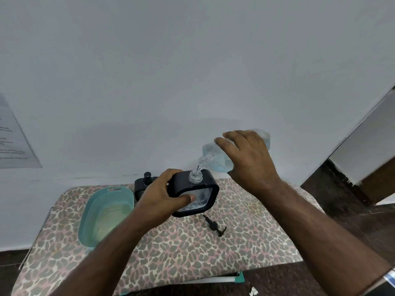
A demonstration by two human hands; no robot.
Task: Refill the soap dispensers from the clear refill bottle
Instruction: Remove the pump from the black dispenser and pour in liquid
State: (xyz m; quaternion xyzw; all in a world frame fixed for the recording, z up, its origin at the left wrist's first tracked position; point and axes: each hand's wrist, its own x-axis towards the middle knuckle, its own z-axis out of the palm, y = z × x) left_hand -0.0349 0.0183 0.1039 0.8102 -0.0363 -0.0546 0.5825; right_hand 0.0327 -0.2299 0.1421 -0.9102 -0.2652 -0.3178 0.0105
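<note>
My left hand [160,196] grips a black-framed soap dispenser [205,193] with a clear body, held above the table with its open neck facing up. My right hand [248,159] holds the clear refill bottle [215,155] tilted down to the left. Pale blue liquid fills part of the bottle. A thin stream runs from its mouth into the dispenser's neck. A black pump head [214,225] lies loose on the table just below the dispenser. A second black dispenser [143,184] with its pump fitted stands behind my left hand, partly hidden.
A teal plastic basin [94,216] holding some cloudy water sits on the left of the table. The table [192,253] wears a leopard-print cover and stands against a pale wall. A sheet of paper [15,142] hangs on the wall at left. Dark floor lies to the right.
</note>
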